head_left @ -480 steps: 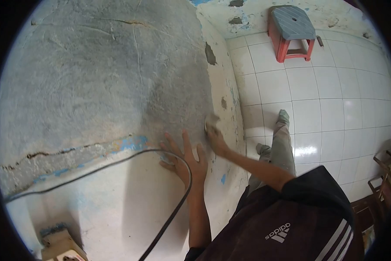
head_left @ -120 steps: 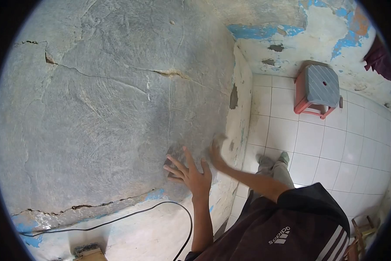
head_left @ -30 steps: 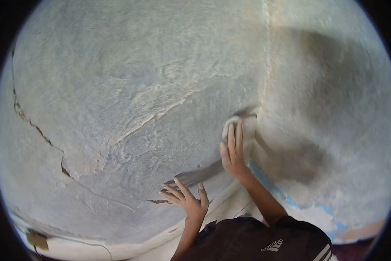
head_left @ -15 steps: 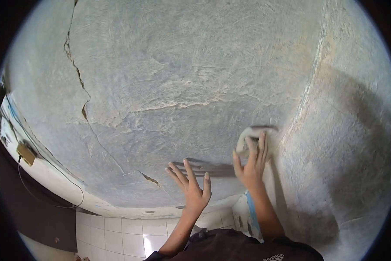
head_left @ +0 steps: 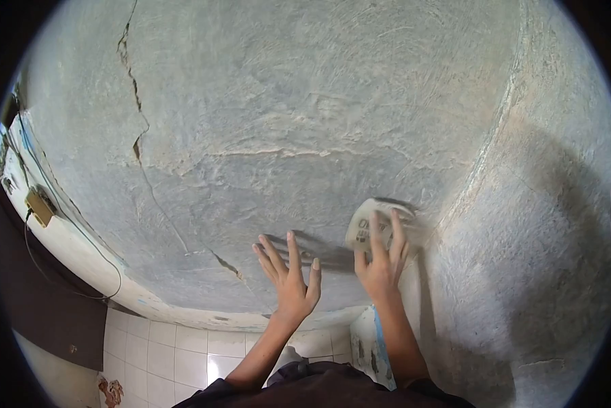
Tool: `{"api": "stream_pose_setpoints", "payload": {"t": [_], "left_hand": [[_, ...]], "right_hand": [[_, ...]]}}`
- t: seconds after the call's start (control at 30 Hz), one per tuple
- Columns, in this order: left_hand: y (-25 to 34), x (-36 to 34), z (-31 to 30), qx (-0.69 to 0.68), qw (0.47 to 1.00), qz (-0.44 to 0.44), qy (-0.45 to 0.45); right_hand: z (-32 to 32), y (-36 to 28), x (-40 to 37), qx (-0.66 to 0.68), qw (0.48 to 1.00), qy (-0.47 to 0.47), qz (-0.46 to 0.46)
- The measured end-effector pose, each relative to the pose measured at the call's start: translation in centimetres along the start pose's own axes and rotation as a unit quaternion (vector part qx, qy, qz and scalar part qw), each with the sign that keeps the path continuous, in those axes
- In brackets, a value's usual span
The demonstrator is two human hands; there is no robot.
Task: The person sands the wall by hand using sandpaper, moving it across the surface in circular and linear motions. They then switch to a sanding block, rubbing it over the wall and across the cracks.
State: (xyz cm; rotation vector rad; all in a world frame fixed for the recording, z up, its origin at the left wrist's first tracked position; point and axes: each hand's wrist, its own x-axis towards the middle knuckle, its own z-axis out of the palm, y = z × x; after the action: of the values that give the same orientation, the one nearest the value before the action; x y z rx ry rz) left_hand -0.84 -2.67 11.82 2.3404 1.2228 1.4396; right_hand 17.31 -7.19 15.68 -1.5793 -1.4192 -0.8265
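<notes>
Leftward along the grey wall (head_left: 285,102), away from the corner (head_left: 485,153), my right hand (head_left: 381,270) and the pale block (head_left: 360,231) had moved since half a second before, and dark lettering on the block's face had come into view. My right fingers held the block, spread across that face with the thumb at its lower edge; they were blurred, and I couldn't tell how hard they pressed. It sat at the wall just left of the corner, a dark shadow along its upper edge.

My left hand (head_left: 288,289) was near it on the left, fingers fanned wide apart and holding nothing. Their shadows fell to the right, and I couldn't tell whether the tips touched the plaster.

Above both hands ran a rough ridge (head_left: 299,153). To the left, a short gash (head_left: 227,265) lay near my left fingers, and a long crack (head_left: 138,102) climbed toward the top. Farther left, a yellowish box (head_left: 40,207) with a thin cable (head_left: 118,273) was fixed to a white strip of wall. Below my forearms were my dark shirt (head_left: 333,391) and the white tiled floor (head_left: 159,340).
</notes>
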Motion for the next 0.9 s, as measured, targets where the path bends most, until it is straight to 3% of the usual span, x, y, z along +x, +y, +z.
{"api": "stream_pose_setpoints", "payload": {"t": [0.17, 0.23, 0.37, 0.43, 0.5, 0.57, 0.7, 0.8, 0.9], "left_hand": [[-0.7, 0.8, -1.7, 0.006, 1.000, 0.016, 0.001], [-1.0, 1.7, -2.7, -0.003, 1.000, 0.022, 0.012], [-2.3, 2.5, -5.3, 0.016, 0.999, 0.039, 0.001], [-3.3, 3.1, -6.4, 0.043, 0.997, 0.055, -0.023], [-4.4, 3.4, -7.6, 0.049, 0.996, 0.068, -0.031], [-5.9, 3.5, -9.2, 0.059, 0.994, 0.079, -0.039], [-8.0, 4.0, -11.5, 0.061, 0.994, 0.088, -0.031], [-9.5, 3.6, -13.2, 0.051, 0.995, 0.077, -0.040], [-11.1, 3.8, -14.0, 0.041, 0.994, 0.085, -0.050]], "right_hand": [[-0.6, 1.2, 6.5, 0.007, 0.996, 0.082, 0.018], [-0.8, 0.9, 8.6, 0.010, 0.985, 0.158, -0.066], [1.2, -3.8, 7.1, -0.014, 0.991, 0.097, -0.093], [2.1, -6.4, 5.9, 0.020, 0.989, 0.006, -0.146], [2.0, -6.3, 8.1, 0.004, 0.990, 0.025, -0.136], [1.1, -6.4, 11.1, -0.029, 0.990, 0.108, -0.090], [1.9, -10.1, 11.1, -0.012, 0.990, 0.125, -0.069], [4.7, -13.7, 7.1, -0.017, 0.995, 0.033, -0.090], [3.5, -13.1, 10.0, -0.063, 0.993, 0.094, -0.045]]}}
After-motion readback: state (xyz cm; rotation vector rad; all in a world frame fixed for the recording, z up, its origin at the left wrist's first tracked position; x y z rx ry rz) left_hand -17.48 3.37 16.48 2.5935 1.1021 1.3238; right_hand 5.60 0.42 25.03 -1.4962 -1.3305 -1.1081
